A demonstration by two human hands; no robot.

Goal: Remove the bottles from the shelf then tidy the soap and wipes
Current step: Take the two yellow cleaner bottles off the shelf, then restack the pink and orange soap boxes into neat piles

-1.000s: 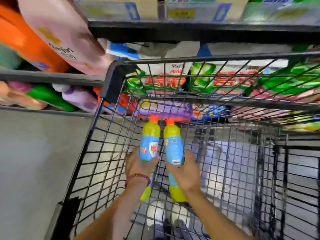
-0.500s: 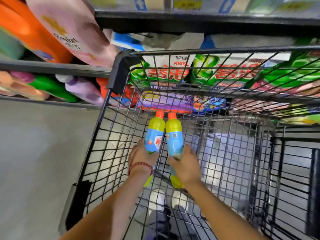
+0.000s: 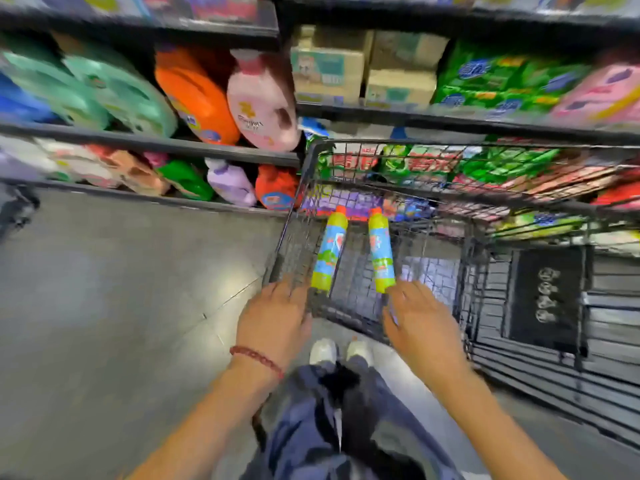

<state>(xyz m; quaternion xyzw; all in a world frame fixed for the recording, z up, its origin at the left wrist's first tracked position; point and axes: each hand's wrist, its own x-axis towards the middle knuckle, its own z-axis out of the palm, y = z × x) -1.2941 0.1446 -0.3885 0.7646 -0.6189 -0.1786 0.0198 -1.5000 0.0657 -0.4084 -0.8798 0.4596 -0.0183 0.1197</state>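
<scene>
1. Change: half a second ago each hand gripped one bottle inside the cart (image 3: 415, 144). Both grips are now released, and the view has swung left and up, with motion blur.
2. Left hand (image 3: 273, 317): fingers straight, loosely together, holding nothing. The tips lie at the cart's near edge; actual contact cannot be told. A red bead bracelet sits on the wrist.
3. Right hand (image 3: 420, 320): fingers spread and blurred, holding nothing, just beside the right bottle's base.
4. Location: left bottle (image 3: 329, 252) and right bottle (image 3: 381, 252) are inside the cart, side by side but apart, orange caps pointing away from the person. Whether they have settled on the basket floor cannot be told.
5. Meaning: these two bottles are off the shelf (image 3: 149, 142), so this removal appears complete. The soap and wipes are judged still outstanding.
6. Materials: the bottles are slim, smooth plastic cylinders, yellow-green with glossy blue labels, likely to roll on open wire. The cart is black wire mesh, rigid. The shelf is dark metal, stocked with rounded plastic jugs and soft packs.
</scene>
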